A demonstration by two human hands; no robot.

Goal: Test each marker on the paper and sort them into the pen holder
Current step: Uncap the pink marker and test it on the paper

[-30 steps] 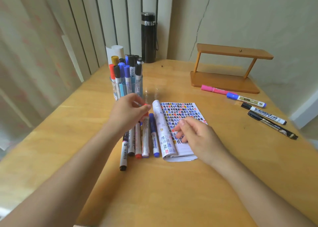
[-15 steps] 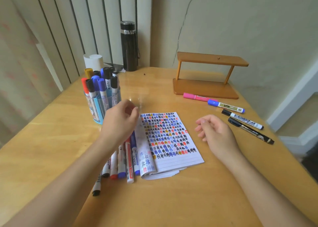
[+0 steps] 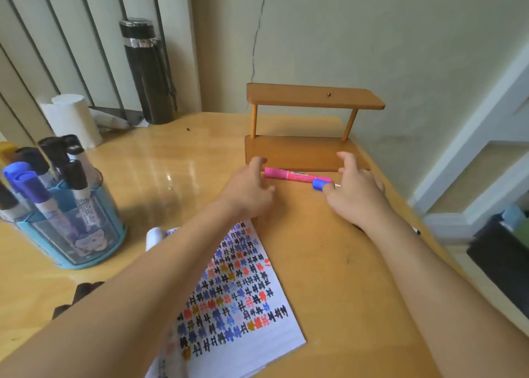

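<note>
My left hand and right hand are both loose and empty, flanking the pink marker at 12 o'clock; holder at 9. My right thumb crowds the blue marker (its cap lies against the pink one), so a careless grab could roll both away

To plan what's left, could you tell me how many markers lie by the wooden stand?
2: pink marker before the stand, blue-capped marker at its right end. The right hand may hide more.
</note>
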